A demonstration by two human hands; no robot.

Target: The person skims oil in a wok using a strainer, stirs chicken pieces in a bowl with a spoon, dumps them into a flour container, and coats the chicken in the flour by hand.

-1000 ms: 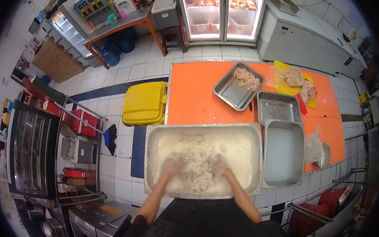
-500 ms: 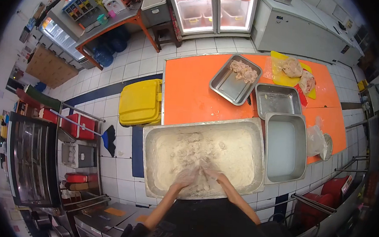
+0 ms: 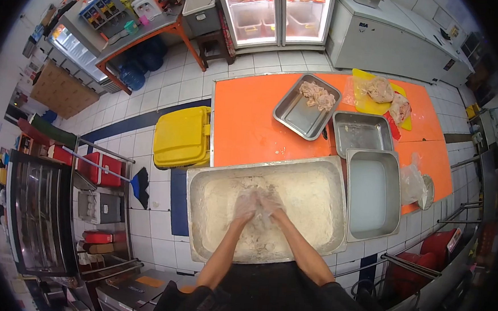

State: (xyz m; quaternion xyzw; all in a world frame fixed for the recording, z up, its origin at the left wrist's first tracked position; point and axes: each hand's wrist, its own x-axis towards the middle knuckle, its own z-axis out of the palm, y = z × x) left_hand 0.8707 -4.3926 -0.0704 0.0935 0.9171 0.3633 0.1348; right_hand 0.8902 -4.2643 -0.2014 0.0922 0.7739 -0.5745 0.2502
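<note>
Both hands are in a large metal tub [image 3: 336, 218] of pale flour [image 3: 308, 210], dusted white and perhaps in thin clear gloves. My left hand [image 3: 245, 204] lies left of the tub's middle, its fingers stretched towards the far side. Close beside it, my right hand [image 3: 270, 202] points the same way, fingers extended. Floured lumps [image 3: 254, 181] show at the fingertips; anything beneath the palms is hidden. Beyond the tub, a metal tray [image 3: 303, 114] holds pale raw meat pieces [image 3: 319, 95].
On the orange table [image 3: 239, 121] are a shallow metal pan [image 3: 363, 134], a deep pan of cloudy liquid [image 3: 372, 191], a clear plastic bag [image 3: 411, 183], and raw meat [image 3: 378, 90] on a yellow board [image 3: 371, 107]. A yellow lidded bin [image 3: 182, 135] stands left.
Both hands have moved forward through the flour, away from my body. Lumps that were spread across the middle now show mainly near the fingertips. The view has shifted slightly.
</note>
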